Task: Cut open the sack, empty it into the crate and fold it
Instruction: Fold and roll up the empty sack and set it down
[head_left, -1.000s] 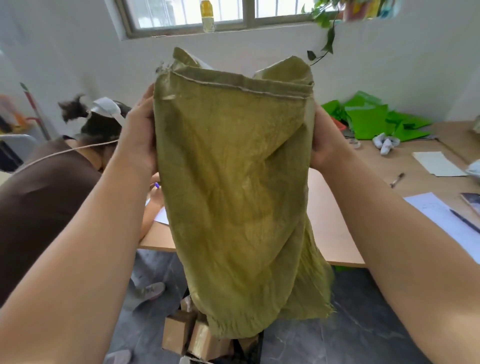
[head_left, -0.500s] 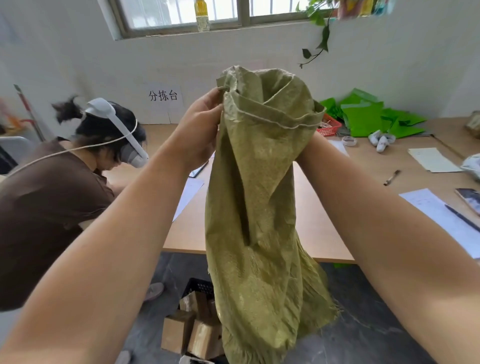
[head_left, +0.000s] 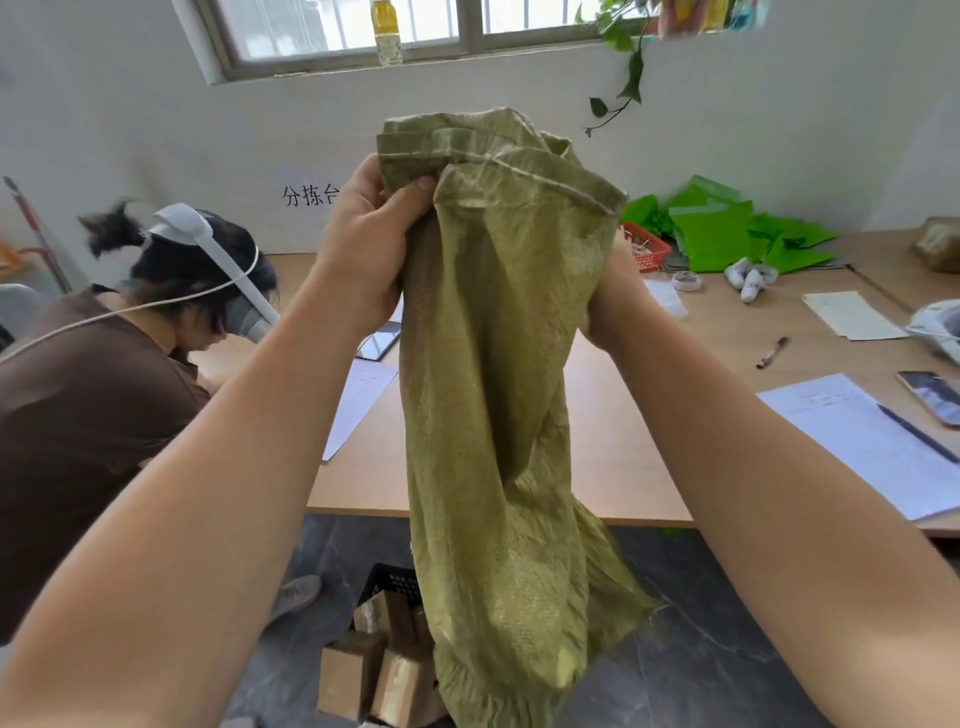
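An olive-green woven sack (head_left: 498, 395) hangs limp in front of me, held up by its hemmed top edge, its frayed end dangling low. My left hand (head_left: 363, 249) grips a bunched fold of the top edge. My right hand (head_left: 610, 306) holds the sack's right side and is mostly hidden behind the cloth. Below the sack, on the floor, stands a black crate (head_left: 392, 582) with several cardboard boxes (head_left: 379, 670) in and around it, partly covered by the sack.
A wooden table (head_left: 613, 441) lies ahead with papers (head_left: 872, 441), a pen (head_left: 774, 352), a phone (head_left: 932, 396), green bags (head_left: 727, 234) and a red basket (head_left: 647, 252). A person in a brown shirt wearing a headset (head_left: 208, 260) sits at the left.
The sack's top, spread wide a second ago, is now gathered narrow. My left hand moved right and bunched the top edge; my right hand dropped lower behind the cloth.
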